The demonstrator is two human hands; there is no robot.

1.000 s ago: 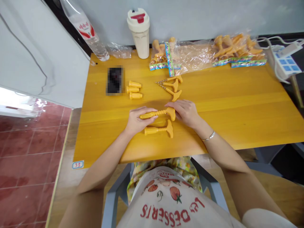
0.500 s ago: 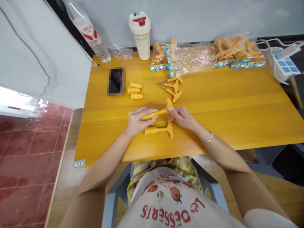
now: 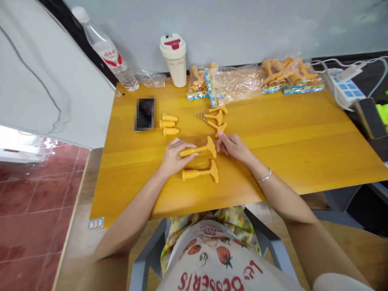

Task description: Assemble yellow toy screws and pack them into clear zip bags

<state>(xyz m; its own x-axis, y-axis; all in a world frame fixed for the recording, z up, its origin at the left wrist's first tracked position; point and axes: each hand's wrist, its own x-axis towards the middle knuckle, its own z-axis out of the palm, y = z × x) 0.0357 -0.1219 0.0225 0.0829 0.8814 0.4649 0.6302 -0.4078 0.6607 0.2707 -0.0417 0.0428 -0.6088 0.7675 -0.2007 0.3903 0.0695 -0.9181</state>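
Plastic T-handle, orange and ribbed: on wooden table, second T-handle just below | left hand curled around shaft | right hand half-open, fingertips at crossbar | likely light, stiff; best held by ribbed shaft

Two hands: one left hand, one right hand. Two big orange T pieces at six o'clock. Three thin T pieces with screw tips at twelve o'clock. Three short yellow plugs, one blurred black thing, one water bottle at eleven o'clock. One cup at twelve o'clock. Two clear bags at one o'clock. One power strip at two o'clock.
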